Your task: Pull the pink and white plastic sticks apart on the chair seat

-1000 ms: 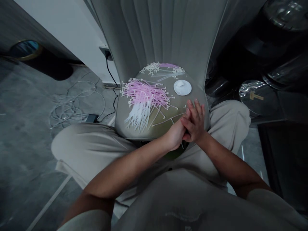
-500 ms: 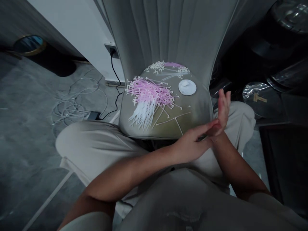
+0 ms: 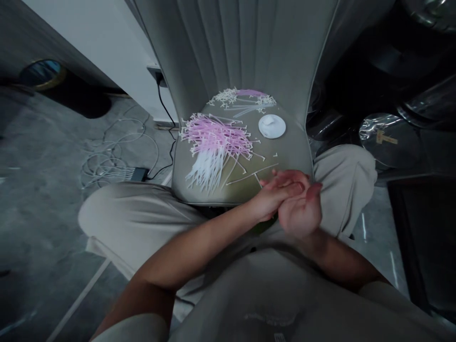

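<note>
Above the front edge of the grey chair seat (image 3: 295, 152), my left hand (image 3: 272, 199) is wrapped round the fingers and palm of my right hand (image 3: 301, 216). My right palm faces up with its thumb spread, and no object shows in it. Just beyond them on the seat lie a few loose thin sticks (image 3: 245, 177). A heap of pink and white thin sticks with small forked white ends (image 3: 217, 135) covers the left of the seat. Behind my hands is a round white dish (image 3: 277, 132) with a white lump on it.
Small white pieces (image 3: 227, 96), a pink bundle (image 3: 251, 92) and clear sticks lie at the seat's back. A black adapter (image 3: 139, 175) with coiled cables is on the floor at left. Clear plastic-wrapped items (image 3: 388, 135) stand at right, and a plugged socket (image 3: 156, 73) is on the wall.
My right hand has turned from raised to palm up and lower. My left hand has moved from near the right wrist to the right fingers and palm. The view has shifted slightly.
</note>
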Tool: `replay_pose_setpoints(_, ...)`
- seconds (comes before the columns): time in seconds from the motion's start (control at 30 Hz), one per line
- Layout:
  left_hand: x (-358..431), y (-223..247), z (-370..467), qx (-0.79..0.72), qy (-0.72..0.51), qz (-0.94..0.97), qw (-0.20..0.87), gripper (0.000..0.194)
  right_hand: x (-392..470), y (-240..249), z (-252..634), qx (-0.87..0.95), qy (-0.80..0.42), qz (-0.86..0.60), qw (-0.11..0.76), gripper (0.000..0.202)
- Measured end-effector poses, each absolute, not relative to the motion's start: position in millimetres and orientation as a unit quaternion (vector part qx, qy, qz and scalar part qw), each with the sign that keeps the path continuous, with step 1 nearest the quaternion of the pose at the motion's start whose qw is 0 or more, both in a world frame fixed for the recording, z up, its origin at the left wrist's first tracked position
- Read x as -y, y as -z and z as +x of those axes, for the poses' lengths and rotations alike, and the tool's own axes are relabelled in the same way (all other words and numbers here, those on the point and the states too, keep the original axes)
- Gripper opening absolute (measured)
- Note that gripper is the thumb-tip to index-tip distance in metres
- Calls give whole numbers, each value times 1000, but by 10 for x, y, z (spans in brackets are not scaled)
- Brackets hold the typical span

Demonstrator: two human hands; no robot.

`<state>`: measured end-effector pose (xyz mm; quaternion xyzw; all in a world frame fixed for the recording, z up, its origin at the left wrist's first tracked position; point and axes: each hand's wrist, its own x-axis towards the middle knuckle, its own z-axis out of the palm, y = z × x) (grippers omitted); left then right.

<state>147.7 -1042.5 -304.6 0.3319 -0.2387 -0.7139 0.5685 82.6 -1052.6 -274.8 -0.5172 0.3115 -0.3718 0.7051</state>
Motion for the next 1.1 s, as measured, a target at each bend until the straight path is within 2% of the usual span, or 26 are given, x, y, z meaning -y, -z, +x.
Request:
replay_pose_setpoints(0.07, 10465, 3025, 1479, 266, 680, 374, 571, 39, 10668, 2610, 792, -244, 428, -455, 742, 58)
replay_pose_setpoints(0.23, 10463, 2888, 1555, 415, 542, 430, 591, 31, 10844, 2571, 678, -118, 415, -426, 795, 62)
replay_pose_setpoints(0.43, 10408, 2901, 1620, 512, 459, 458, 563, 49, 10893, 2680, 689, -36, 364, -362, 857, 71)
replay_pose_setpoints(0.63, 10383, 2944, 1645, 550, 415, 525, 499, 54, 10966, 2791, 655, 0, 308, -294, 905, 65)
replay_pose_setpoints(0.9, 10356, 2935, 1682, 656, 327, 513, 446, 59, 11027, 2836, 589, 52, 250, -273, 928, 66)
replay_pose_setpoints(1.1, 10326, 2849, 1734, 699, 322, 525, 363, 70, 11061, 2863, 543, 67, 198, -294, 933, 70)
